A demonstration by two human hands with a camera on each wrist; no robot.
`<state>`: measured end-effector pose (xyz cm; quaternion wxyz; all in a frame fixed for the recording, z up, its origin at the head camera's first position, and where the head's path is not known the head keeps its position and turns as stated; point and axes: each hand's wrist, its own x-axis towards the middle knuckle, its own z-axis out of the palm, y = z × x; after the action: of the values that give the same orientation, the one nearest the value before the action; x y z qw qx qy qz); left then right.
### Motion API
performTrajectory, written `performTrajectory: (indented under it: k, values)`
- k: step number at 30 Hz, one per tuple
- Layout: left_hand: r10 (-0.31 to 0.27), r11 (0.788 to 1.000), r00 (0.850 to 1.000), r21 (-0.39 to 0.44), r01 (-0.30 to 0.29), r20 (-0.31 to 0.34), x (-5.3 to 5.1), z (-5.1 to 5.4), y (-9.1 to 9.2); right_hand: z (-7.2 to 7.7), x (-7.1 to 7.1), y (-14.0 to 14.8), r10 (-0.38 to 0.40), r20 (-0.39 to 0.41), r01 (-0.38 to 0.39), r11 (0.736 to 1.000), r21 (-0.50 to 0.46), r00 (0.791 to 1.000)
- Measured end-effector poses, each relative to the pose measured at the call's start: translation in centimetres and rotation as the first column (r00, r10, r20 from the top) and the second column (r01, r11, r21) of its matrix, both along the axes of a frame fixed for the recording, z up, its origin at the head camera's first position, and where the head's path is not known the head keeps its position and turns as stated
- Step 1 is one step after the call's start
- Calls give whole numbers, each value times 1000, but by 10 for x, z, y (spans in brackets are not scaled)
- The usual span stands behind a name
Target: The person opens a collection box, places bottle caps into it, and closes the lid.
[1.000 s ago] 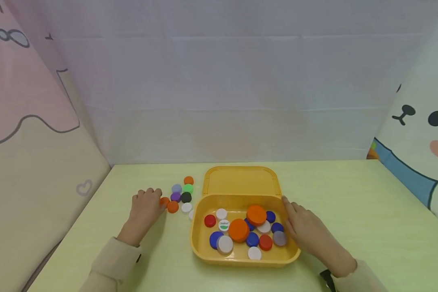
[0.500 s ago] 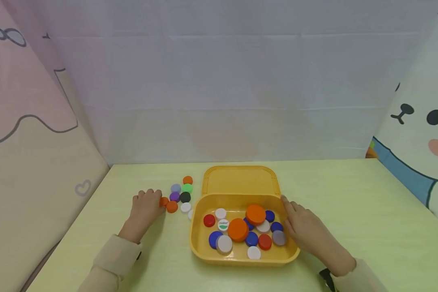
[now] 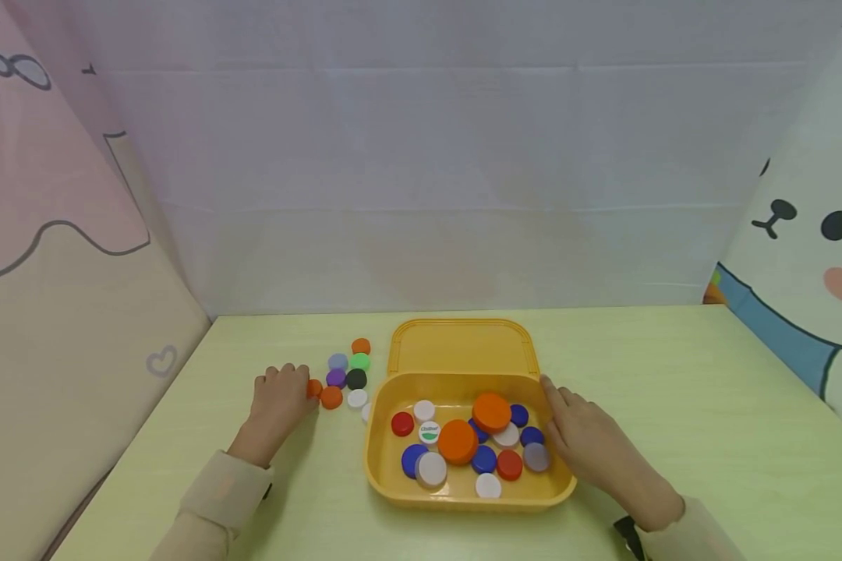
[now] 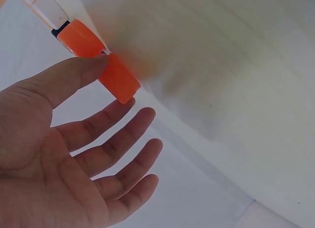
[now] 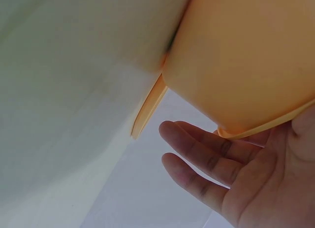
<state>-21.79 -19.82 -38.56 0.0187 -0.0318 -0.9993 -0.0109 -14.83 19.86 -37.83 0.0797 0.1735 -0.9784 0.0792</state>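
Note:
At the table's left side my left hand (image 3: 281, 401) pinches an orange bottle cap (image 4: 120, 79) between thumb and index finger, the other fingers loosely bent. A second orange bottle cap (image 3: 332, 397) lies beside it. A yellow plastic box (image 3: 386, 491) stands in the middle with several caps inside, among them large orange caps (image 3: 458, 442), blue caps (image 3: 484, 460), red caps (image 3: 509, 465) and white caps (image 3: 488, 486). On the box's right rim rests my right hand (image 3: 592, 444); its fingers extend along the outer wall in the right wrist view, and its thumb lies at the rim.
Loose caps lie left of the box: purple (image 3: 336, 378), black (image 3: 356, 379), green (image 3: 360, 361), pale lilac (image 3: 338, 361), white (image 3: 357, 399) and another orange cap (image 3: 361, 346). Behind the box a yellow lid (image 3: 463, 348) lies flat. A pale curtain (image 3: 421, 195) bounds the table's back.
The orange cap at my left fingertips has shifted very slightly. Both hands and the box keep almost the same positions; the head view moved a little.

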Motion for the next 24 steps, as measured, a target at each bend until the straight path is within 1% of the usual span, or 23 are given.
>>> performTrajectory:
  k: [4, 11, 14, 18, 21, 24]
  values:
    - [-2, 1000, 1000, -3, 2, -14, 2, 4, -1, 0, 0, 0, -1, 2, 1, 1000, 4, 1000]
    - [-23, 1000, 997, -4, 23, -68, 4, 11, 2, 0, 0, -1, 1, 0, -1, 1000, 6, 1000]
    - [-22, 1000, 997, -2, 22, -75, 5, 15, 7, 0, 0, -1, -1, -2, 1, 1000, 3, 1000]
    - [-17, 1000, 997, 21, 19, -78, 8, 23, 16, 1, 0, -1, -6, 0, 6, 1000, -1, 1000]
    - [-33, 999, 994, 29, 36, -104, 13, 29, 23, 1, 1, -2, -6, 6, 6, 1000, 1, 1000]
    - [-62, 998, 988, 22, 65, -138, 18, 35, 30, 1, 1, -2, -6, 10, 6, 1000, 6, 1000]
